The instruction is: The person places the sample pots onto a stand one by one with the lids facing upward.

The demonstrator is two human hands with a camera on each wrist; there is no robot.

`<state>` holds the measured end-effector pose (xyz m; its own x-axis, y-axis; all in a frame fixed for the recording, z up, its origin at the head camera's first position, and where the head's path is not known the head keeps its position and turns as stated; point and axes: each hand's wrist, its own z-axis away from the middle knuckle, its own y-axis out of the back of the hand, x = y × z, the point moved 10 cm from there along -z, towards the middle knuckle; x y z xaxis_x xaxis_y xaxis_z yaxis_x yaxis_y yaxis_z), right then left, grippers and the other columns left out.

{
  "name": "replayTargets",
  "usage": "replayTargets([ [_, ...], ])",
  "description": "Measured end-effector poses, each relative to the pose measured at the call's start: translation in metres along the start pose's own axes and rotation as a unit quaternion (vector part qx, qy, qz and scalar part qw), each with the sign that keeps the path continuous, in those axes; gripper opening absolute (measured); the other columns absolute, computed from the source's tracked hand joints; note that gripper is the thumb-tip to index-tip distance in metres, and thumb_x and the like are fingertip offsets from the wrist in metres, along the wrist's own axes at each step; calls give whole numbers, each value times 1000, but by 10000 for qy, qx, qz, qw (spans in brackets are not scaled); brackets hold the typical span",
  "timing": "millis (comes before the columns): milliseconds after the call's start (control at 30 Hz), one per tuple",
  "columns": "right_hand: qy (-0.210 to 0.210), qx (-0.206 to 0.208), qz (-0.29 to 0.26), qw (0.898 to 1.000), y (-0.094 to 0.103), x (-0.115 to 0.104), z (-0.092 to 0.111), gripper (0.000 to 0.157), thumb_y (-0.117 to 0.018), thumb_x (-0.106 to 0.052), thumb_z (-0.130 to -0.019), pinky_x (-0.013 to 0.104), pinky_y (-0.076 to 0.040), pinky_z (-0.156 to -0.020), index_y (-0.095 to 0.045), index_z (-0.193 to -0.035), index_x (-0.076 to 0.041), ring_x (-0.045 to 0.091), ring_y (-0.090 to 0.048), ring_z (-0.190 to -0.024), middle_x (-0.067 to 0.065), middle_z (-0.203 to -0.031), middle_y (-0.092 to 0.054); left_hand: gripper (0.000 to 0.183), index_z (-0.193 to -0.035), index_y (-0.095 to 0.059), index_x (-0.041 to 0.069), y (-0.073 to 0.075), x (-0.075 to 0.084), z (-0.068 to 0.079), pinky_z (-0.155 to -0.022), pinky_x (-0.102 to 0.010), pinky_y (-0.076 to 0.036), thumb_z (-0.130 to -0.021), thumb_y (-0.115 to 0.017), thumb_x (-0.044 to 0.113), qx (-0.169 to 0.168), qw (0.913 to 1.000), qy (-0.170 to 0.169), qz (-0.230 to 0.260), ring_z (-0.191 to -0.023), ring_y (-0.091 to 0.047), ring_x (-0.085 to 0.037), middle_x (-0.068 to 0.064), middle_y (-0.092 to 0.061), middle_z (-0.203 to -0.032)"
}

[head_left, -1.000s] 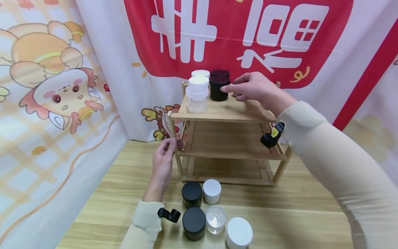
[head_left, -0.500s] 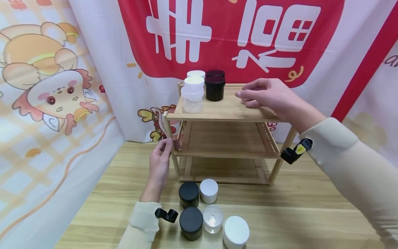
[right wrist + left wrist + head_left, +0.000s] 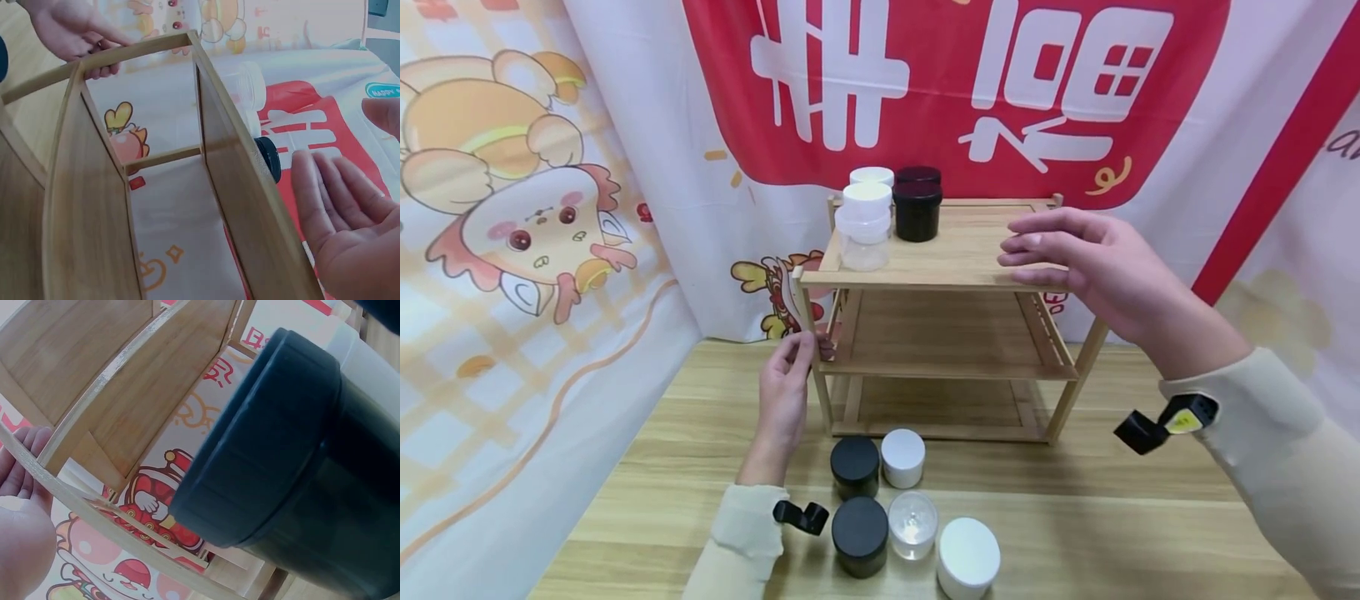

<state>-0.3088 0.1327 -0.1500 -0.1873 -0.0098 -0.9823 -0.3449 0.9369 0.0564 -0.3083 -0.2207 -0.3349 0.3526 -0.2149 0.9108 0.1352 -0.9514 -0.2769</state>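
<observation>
My left hand [image 3: 784, 387] holds the front left post of a wooden three-tier shelf rack [image 3: 947, 333], its fingers passing behind the post. Over the right part of the top shelf is my right hand [image 3: 1082, 267], fingers extended and nothing in it. On the top shelf's left side stand a clear jar [image 3: 863, 246] with a white-lidded jar [image 3: 867, 198] behind it. Beside them is a black jar [image 3: 917, 212], with another dark lid [image 3: 917, 174] behind it. The right wrist view shows the right palm [image 3: 356, 250] and spread thumb, apart from the rack.
On the table before the rack stand two black jars [image 3: 860, 537], a small white jar [image 3: 903, 458], a clear jar [image 3: 913, 525] and a larger white jar [image 3: 967, 557]. A printed cloth [image 3: 647, 208] hangs behind and to the left.
My right hand has let go of the black jar on the top shelf and drawn away to the right, its fingers straightening. The left hand has kept its hold on the post.
</observation>
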Motion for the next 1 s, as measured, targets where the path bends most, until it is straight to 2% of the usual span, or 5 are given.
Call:
replayTargets([
  [333, 828, -245, -423, 9954, 3, 12, 25, 31, -62, -4, -107, 28, -64, -96, -66, -138, -2, 22, -78, -114, 9, -127, -77, 24, -117, -71, 10, 0, -2, 0, -117, -28, -45, -112, -59, 31, 31, 10000, 64, -18, -121, -64, -16, 0, -71, -123],
  [533, 1145, -189, -238, 9930, 2, 32, 41, 30, -60, 2, -106, 28, -63, -98, -65, -136, 2, 20, -79, -113, 8, -124, -79, 23, -116, -71, 11, 1, -2, -1, -116, -27, -45, -112, -60, 29, 91, 9999, 99, 3, -126, -60, -16, 2, -71, -122],
  [633, 1178, -245, 14, 9927, -1, 46, 48, 30, -61, 3, -106, 27, -62, -99, -65, -136, 3, 18, -79, -113, 6, -124, -79, 23, -117, -72, 10, 2, -2, -1, -115, -27, -46, -112, -60, 29, 109, 9999, 93, -40, -125, -60, -17, 3, -71, -119],
  [833, 865, -353, 472, 9945, -7, 76, 55, 33, -66, 0, -105, 26, -61, -100, -64, -137, 1, 17, -77, -118, 4, -130, -77, 21, -115, -73, 12, 3, -2, 0, -115, -27, -46, -112, -60, 29, 109, 9999, 42, -2, -127, -60, -17, -2, -72, -126],
  [1000, 694, -400, 857, 9931, -10, 98, 60, 35, -68, -4, -105, 23, -61, -99, -64, -140, -2, 15, -74, -122, 0, -133, -76, 25, -117, -72, 9, 2, -1, 0, -115, -27, -47, -112, -61, 31, 104, 9999, 3, -14, -126, -61, -18, -2, -73, -126],
])
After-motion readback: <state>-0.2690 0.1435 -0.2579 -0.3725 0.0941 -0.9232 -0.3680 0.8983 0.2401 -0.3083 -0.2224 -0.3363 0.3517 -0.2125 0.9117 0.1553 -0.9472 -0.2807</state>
